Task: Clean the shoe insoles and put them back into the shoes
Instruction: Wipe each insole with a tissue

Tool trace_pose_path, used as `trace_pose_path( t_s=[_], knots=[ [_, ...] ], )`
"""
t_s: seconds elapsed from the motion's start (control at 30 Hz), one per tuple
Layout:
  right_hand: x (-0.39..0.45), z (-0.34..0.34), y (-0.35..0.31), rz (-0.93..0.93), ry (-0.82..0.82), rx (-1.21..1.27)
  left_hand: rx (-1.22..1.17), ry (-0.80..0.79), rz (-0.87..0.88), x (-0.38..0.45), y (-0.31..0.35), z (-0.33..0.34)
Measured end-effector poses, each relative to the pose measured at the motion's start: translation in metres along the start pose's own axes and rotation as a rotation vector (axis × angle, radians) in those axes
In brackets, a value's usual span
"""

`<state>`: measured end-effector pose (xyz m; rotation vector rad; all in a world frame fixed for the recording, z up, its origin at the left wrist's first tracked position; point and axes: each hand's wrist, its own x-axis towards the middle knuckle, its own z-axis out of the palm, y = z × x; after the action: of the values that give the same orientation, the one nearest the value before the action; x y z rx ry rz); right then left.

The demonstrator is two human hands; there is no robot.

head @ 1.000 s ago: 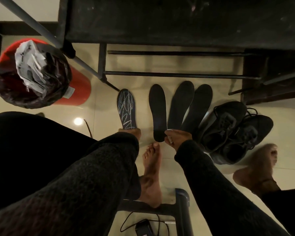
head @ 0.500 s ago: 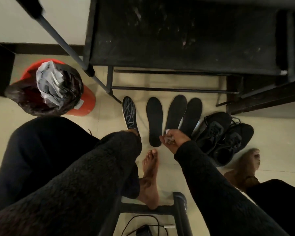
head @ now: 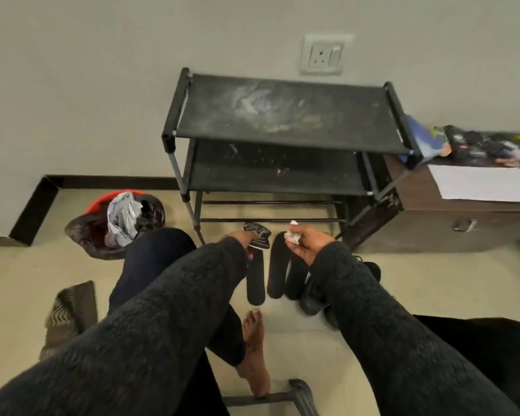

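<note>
My left hand (head: pixel 240 239) grips a patterned insole (head: pixel 258 238) and holds it up off the floor. My right hand (head: pixel 308 245) pinches a crumpled white wipe (head: pixel 292 236) beside it. Three plain black insoles (head: pixel 275 273) lie side by side on the tiled floor below my hands. The pair of black shoes (head: pixel 312 301) sits to their right, mostly hidden behind my right sleeve.
A dusty black shoe rack (head: pixel 282 133) stands against the wall ahead. A red bin (head: pixel 117 223) lined with a black bag is at the left, a brown cabinet (head: pixel 451 217) at the right. A mat (head: pixel 71 310) lies lower left. My bare foot (head: pixel 254 352) rests by a metal bar.
My left hand has lifted the patterned insole off the floor. My right hand has risen with the wipe. The view has tilted up, bringing the rack top and the wall into sight.
</note>
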<state>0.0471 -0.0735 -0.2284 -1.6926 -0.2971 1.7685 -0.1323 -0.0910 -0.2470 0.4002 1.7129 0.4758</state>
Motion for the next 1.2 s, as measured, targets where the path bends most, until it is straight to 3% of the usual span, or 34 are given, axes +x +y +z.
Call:
trace_pose_path(
  t_s=[0.33,0.53,0.8,1.0,1.2],
  knots=[
    [-0.103,-0.076,-0.019,-0.241,-0.019,0.046,-0.05,-0.237,0.179,-0.116,-0.019,0.055],
    [-0.153,-0.127,-0.037,-0.454,-0.018,0.247,0.105,-0.335,0.462,-0.167,-0.01,0.118],
    [-0.147,-0.207,-0.067,-0.619,0.129,0.296,0.308,-0.512,0.578,-0.178,0.009,0.212],
    [-0.09,-0.242,-0.101,-0.69,0.232,0.065,0.245,-0.49,0.569,-0.139,0.04,0.265],
    [-0.008,-0.263,-0.136,-0.676,0.205,-0.078,-0.07,-0.371,0.279,-0.063,0.111,0.323]
  ],
)
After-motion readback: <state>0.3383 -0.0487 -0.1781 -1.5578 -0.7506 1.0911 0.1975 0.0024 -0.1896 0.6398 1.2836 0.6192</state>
